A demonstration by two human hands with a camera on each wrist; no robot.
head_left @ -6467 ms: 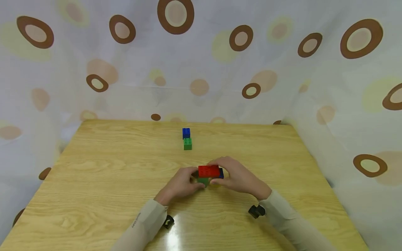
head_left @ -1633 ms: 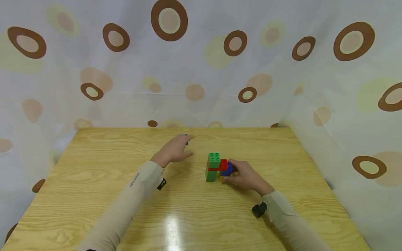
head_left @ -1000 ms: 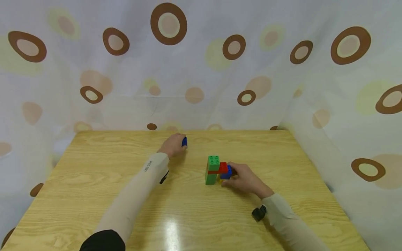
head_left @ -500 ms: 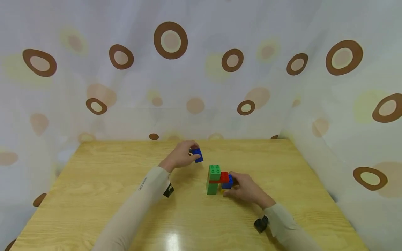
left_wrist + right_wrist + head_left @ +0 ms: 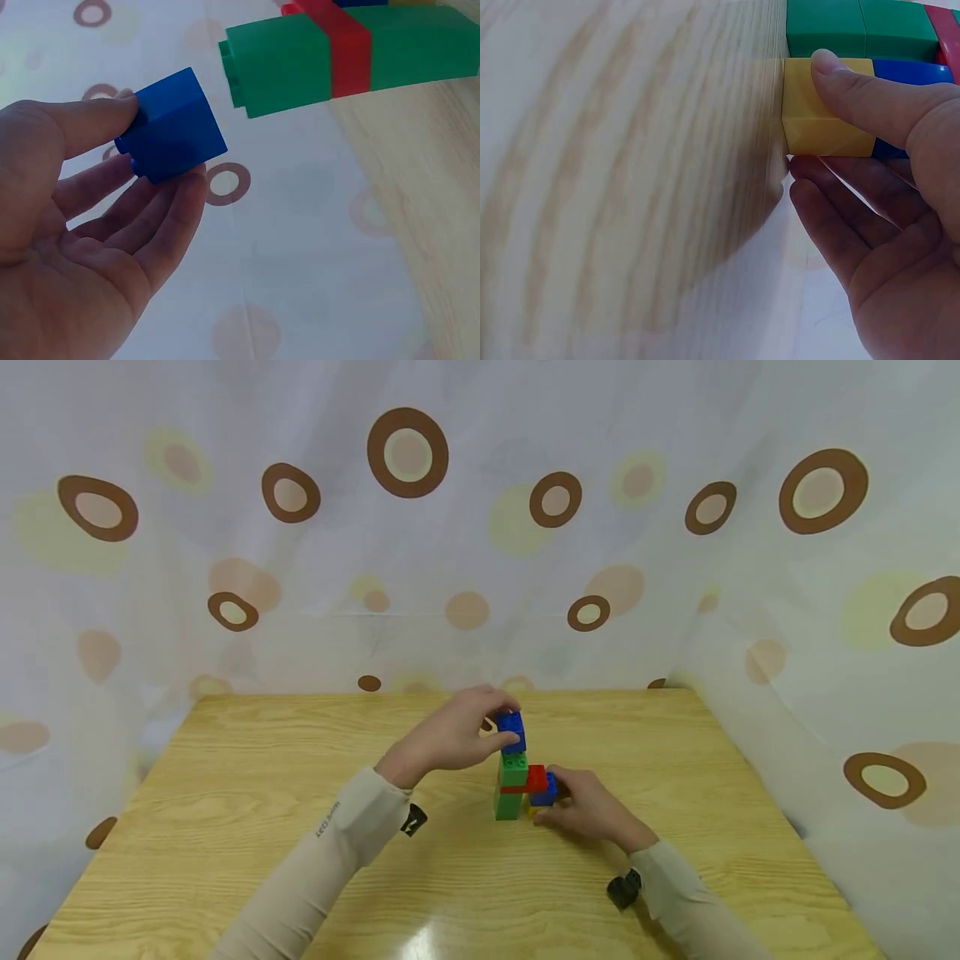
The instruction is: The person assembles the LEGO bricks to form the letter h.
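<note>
My left hand (image 5: pixel 450 735) pinches a blue brick (image 5: pixel 512 732) between thumb and fingers, just over the stack. A gap shows in the left wrist view between this blue brick (image 5: pixel 172 135) and the studs of the top green brick (image 5: pixel 281 67). Below that green brick lies a longer red brick (image 5: pixel 536 778), with more green under its left end. Its right end sits over a second blue brick (image 5: pixel 543 795) on a yellow brick (image 5: pixel 829 135). My right hand (image 5: pixel 588 810) grips this yellow and blue column from the right, thumb against the yellow brick.
The stack stands on a wood-grain table (image 5: pixel 285 810). A patterned curtain (image 5: pixel 465 527) rises behind the table and along its sides. Black wrist cameras are worn at the left cuff (image 5: pixel 412 820) and the right cuff (image 5: pixel 624 889).
A green brick from the back now tops the stack. My left hand took the blue brick from the far side and brought it right, over the stack. My right hand keeps its grip.
</note>
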